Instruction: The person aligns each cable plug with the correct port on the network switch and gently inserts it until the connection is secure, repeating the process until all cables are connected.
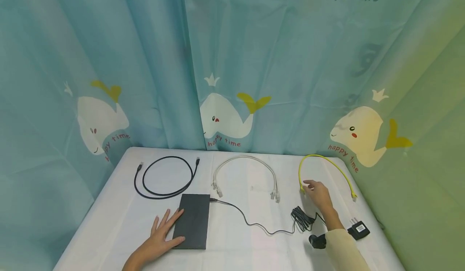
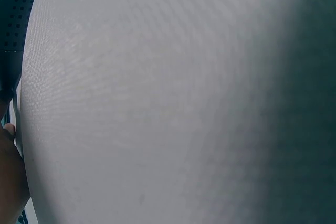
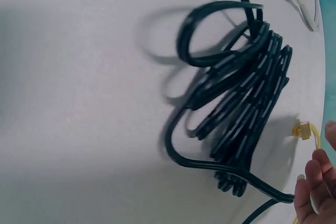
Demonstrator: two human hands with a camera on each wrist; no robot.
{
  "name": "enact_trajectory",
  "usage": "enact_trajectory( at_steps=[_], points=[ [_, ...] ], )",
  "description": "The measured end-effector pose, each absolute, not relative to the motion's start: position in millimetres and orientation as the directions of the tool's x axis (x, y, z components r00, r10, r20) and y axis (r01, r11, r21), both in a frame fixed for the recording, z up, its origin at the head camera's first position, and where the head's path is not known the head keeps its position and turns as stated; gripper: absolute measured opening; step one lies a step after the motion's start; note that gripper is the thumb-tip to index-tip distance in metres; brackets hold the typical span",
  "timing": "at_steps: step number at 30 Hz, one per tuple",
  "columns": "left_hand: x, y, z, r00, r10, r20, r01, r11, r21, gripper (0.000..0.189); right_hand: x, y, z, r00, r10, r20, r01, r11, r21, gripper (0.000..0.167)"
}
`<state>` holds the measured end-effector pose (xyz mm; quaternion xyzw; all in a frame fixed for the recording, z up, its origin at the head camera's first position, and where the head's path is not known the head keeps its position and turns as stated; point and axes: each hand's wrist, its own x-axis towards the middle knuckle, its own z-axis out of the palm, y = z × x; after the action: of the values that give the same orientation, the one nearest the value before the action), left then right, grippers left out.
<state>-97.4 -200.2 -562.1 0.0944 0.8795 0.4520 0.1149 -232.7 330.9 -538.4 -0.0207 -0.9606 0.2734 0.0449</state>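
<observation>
- On the white tabletop [image 1: 112, 230], left of centre, sits the black box [image 1: 192, 222]; my left hand [image 1: 160, 236] is spread against its left side, fingertips and thumb on its near-left edge.
- Over to the right, my right hand [image 1: 319, 196] is at the near-left end of the yellow cable [image 1: 324, 157], just by its plug [image 3: 302, 130]. Thumb and fingers are close around it, but I can't tell whether they pinch it.
- One connection looks done: the thin black lead [image 1: 244, 216] meets the box at its far right corner.
- That lead runs to a bundled coil [image 1: 301, 218] and on behind my wrist, which hides whether it reaches the power adapter [image 1: 359, 230]. The adapter's prongs are bare, so I judge mains power not yet connected.
- Behind the box, the looped black cable [image 1: 160, 199] has both plugs free.
- Farther right, the pale grey cables [image 1: 245, 156] lie arched, their plugs free too.
- By my reckoning this is early on: none of these three sets of cabling is joined to the box.
</observation>
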Motion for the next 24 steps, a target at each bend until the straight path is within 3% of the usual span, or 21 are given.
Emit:
enact_trajectory(
  at_steps=[13,24],
  points=[
    [-97.4,-200.8,-563.5,-0.959,0.271,-0.077,0.093,0.561,0.823,0.077,-224.9,325.3,-544.4,-0.999,0.048,0.026,0.026,0.841,-0.540,0.020],
    [-96.6,-199.3,-562.3,-0.959,0.269,-0.092,0.080,0.567,0.820,0.078,-227.6,323.0,-544.1,-0.999,0.029,-0.014,0.032,0.844,-0.535,0.024]
  ],
)
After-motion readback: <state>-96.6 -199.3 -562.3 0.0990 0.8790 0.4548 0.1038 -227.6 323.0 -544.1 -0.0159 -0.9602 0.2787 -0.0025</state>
